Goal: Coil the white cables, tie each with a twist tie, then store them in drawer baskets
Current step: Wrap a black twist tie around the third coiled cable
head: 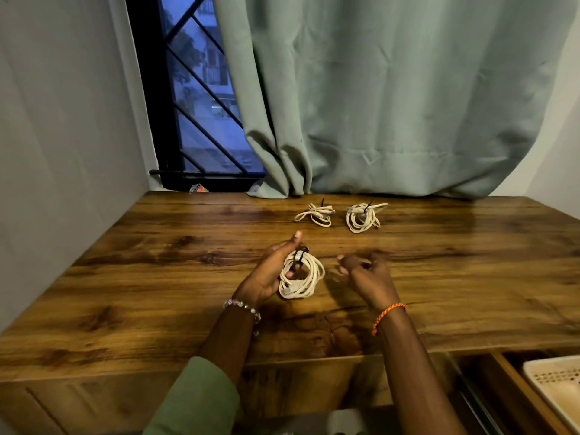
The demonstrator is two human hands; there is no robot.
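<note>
Presently your left hand (270,271) gripped the coiled white cable (301,276) just above the wooden desk (157,262), presenting its black twist tie (299,255) for fastening. Your right hand (364,273) hovered beside it, fingers curled, holding nothing visible. The coil's long axis ran toward you, tie end pointing away. Two tied coils (339,215) lay well beyond, awaiting the drawer basket (552,384).
</note>
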